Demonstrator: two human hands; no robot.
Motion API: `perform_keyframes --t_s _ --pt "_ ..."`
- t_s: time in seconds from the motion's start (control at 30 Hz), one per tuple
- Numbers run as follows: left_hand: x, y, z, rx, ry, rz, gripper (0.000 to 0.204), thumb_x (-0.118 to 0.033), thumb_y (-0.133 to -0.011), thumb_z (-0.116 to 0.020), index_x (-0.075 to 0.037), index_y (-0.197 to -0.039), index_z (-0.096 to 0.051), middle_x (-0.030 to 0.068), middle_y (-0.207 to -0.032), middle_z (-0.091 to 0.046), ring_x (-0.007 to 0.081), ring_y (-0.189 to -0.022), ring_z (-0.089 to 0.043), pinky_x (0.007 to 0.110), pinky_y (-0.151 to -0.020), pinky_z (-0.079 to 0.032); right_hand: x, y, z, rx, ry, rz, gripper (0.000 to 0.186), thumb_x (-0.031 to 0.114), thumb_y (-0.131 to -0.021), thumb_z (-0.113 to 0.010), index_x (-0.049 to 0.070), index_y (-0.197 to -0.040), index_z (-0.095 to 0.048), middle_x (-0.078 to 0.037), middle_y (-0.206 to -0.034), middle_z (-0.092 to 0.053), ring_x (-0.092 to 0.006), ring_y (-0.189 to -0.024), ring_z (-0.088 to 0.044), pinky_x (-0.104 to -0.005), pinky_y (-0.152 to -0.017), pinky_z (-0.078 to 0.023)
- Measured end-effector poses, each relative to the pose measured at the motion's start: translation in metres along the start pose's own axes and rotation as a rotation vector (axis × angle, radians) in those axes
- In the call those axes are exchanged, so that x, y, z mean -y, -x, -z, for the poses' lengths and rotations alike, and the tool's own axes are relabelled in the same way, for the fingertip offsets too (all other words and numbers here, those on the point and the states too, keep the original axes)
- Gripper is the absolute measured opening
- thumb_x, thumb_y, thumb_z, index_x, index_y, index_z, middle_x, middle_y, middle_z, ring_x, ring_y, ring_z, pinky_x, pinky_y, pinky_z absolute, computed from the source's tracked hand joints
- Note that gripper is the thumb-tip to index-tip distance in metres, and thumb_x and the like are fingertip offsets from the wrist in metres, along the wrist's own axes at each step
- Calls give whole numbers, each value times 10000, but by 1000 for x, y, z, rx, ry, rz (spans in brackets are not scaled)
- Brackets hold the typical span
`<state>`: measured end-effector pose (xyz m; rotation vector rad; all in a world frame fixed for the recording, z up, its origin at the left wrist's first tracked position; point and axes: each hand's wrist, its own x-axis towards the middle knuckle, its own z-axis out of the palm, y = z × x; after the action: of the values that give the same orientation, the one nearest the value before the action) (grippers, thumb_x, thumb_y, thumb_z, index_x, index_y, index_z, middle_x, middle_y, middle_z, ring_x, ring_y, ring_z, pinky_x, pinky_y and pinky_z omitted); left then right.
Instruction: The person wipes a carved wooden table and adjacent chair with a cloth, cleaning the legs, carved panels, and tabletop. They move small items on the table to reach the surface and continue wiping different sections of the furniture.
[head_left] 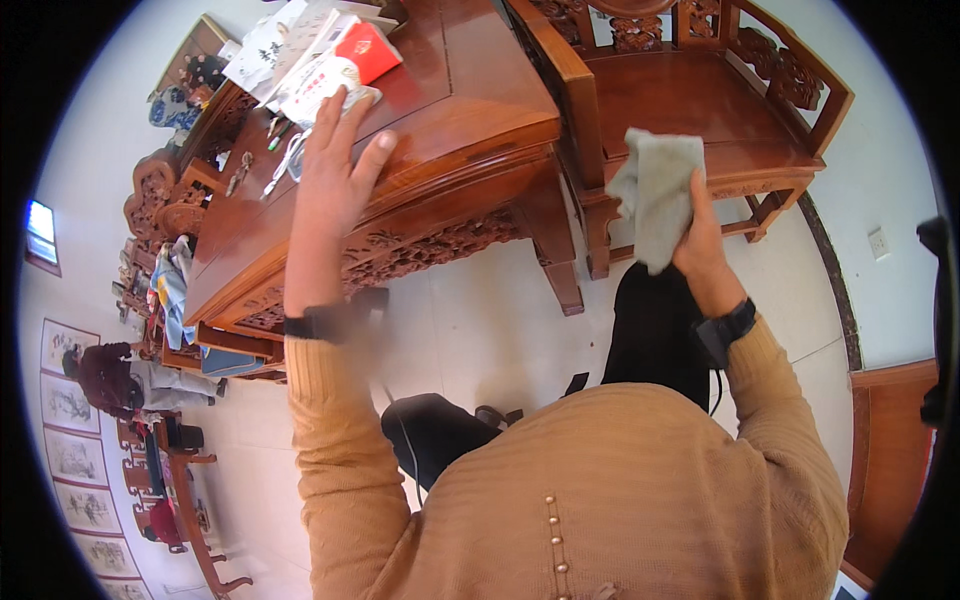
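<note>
My left hand (338,170) reaches over the dark red wooden table (450,110), fingers outstretched and thumb apart. Its fingertips overlap the near edge of a red and white packet (368,55); whether they touch it I cannot tell. Beneath that packet lies a pile of white papers or booklets (262,62). A folded grey-green cloth (662,185) is gripped in my right hand (703,245), raised in front of a carved wooden armchair (680,100). One corner of the cloth hangs loose to the left.
A white cable (285,165) and a green-tipped pen-like item (277,140) lie left of my left hand. Carved chairs (155,205) line the table's far left side. Another person (110,380) stands bent over farther left, by another table (180,490). The armchair adjoins the table's right end.
</note>
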<state>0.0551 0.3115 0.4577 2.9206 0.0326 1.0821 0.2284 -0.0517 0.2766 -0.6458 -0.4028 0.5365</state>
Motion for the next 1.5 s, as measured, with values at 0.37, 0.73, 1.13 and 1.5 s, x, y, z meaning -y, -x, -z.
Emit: perform_keyframes --t_s 0.37,0.73,1.13,1.5 --pt "-8 -4 6 52 43 114 642 -569 -1001 -544 -83 -1418 -589 198 -1592 -414 391 -1432 -440 426 -1151 -373 -81 -147 32 38 895 497 567 441 -1093 -420 -3 -1441 -474 -132 -1335 -592 -260 -1209 -561 -370 -1049 -445" --pt "-7 0 3 -28 -1 132 617 -557 -974 -607 -77 -1360 -638 201 -1563 -453 396 -1414 -460 427 -1144 -385 -32 -95 91 75 1369 -43 462 253 -1002 -629 13 -1387 -537 -217 -1241 -663 -344 -1180 -634 -400 -1017 -472" --pt "-6 0 4 -10 -19 186 531 -423 -981 -638 -55 -1364 -629 169 -1587 -433 353 -1428 -458 420 -1155 -373 -66 -141 -40 -327 1105 504 698 192 -780 -843 39 -1354 -475 -234 -1214 -612 -459 -1170 -593 -491 -955 -504" --pt "-5 2 4 -8 17 223 520 -412 -971 -663 -67 -1360 -639 162 -1584 -443 349 -1413 -479 412 -1147 -380 -73 -147 -22 -306 1213 432 777 196 -743 -848 60 -1385 -430 -242 -1281 -630 -440 -1190 -618 -486 -968 -519"
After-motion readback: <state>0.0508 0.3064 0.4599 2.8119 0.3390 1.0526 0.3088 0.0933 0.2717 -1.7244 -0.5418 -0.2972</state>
